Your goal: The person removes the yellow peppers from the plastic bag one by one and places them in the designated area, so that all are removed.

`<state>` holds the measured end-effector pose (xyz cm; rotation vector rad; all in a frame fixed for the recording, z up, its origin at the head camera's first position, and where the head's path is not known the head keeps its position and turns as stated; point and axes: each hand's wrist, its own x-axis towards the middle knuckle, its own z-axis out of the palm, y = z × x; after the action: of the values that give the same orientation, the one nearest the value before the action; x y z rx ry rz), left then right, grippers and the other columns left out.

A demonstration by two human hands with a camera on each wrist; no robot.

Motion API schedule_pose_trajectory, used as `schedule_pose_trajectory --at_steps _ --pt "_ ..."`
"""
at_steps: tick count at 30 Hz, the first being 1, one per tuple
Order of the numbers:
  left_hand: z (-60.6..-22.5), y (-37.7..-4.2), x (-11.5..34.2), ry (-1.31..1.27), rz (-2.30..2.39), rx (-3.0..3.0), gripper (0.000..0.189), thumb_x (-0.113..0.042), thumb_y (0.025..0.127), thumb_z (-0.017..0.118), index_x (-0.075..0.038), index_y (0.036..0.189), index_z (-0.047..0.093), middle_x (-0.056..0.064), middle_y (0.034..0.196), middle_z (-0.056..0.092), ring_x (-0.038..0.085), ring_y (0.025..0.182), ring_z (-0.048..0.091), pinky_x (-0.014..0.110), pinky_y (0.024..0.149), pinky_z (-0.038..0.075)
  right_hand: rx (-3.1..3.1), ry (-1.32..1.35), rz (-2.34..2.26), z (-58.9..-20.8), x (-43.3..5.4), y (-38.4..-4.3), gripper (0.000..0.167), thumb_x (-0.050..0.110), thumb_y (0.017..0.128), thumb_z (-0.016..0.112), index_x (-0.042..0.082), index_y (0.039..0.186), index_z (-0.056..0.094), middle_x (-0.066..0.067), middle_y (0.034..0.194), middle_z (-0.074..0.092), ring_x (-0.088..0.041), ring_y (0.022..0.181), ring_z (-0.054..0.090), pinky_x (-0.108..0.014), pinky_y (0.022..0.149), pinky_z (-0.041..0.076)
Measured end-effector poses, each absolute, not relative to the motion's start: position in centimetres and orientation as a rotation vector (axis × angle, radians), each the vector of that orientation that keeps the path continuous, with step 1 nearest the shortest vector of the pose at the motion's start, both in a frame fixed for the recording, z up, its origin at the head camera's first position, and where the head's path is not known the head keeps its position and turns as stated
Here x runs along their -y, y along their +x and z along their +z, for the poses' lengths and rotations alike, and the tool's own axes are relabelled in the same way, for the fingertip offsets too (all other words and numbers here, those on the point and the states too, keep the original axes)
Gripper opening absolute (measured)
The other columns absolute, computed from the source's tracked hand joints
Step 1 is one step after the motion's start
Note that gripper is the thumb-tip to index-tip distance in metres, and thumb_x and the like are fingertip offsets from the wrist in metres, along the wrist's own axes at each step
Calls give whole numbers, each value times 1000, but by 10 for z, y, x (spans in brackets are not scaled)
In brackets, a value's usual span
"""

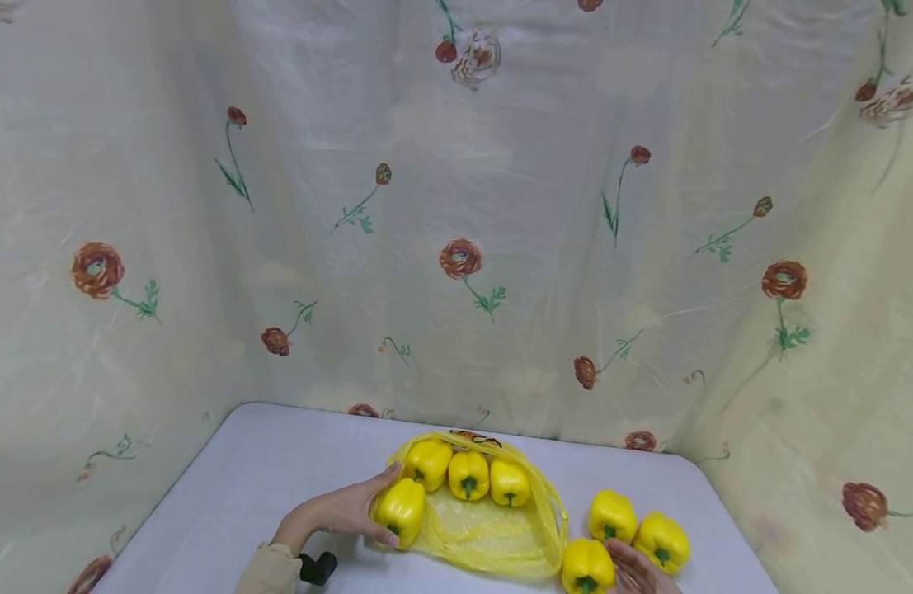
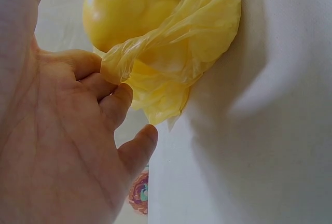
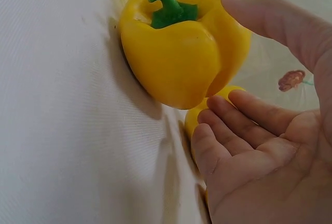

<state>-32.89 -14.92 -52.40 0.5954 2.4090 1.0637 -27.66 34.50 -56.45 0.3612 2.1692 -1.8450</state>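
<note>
A yellow plastic bag lies with its mouth toward me, and several yellow bell peppers are inside. My left hand is at its left edge, thumb and fingers spread around the leftmost bell pepper. In the left wrist view, the fingers of the left hand hold the bag's rim, whose film partly covers that pepper. Just right of the bag sits another yellow bell pepper, green stem toward me. My right hand is beside it, fingers fairly straight, with thumb and fingertips at its side.
Two more yellow bell peppers, one farther back and one to the right, stand near the right hand. Everything is on a white-covered table. A flower-patterned curtain encloses the back and sides.
</note>
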Motion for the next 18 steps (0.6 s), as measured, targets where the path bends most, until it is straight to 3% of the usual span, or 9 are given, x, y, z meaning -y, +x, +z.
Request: schedule_pose_trajectory --at_steps 9,18 --pt "-527 -330 150 597 1065 -2410 112 -49 77 77 -11 156 7 10 163 9 34 149 15 61 117 18 -2307 328 -1854 -565 -341 -272 83 28 75 82 -2 141 41 -20 143 49 -37 132 46 -51 109 39" --pt "-526 -332 151 569 1067 -2413 112 -51 76 77 -13 156 8 9 163 10 34 149 16 61 117 18 -2292 319 -1821 -554 -337 -273 85 29 75 82 1 144 39 -19 146 46 -34 133 45 -53 113 34"
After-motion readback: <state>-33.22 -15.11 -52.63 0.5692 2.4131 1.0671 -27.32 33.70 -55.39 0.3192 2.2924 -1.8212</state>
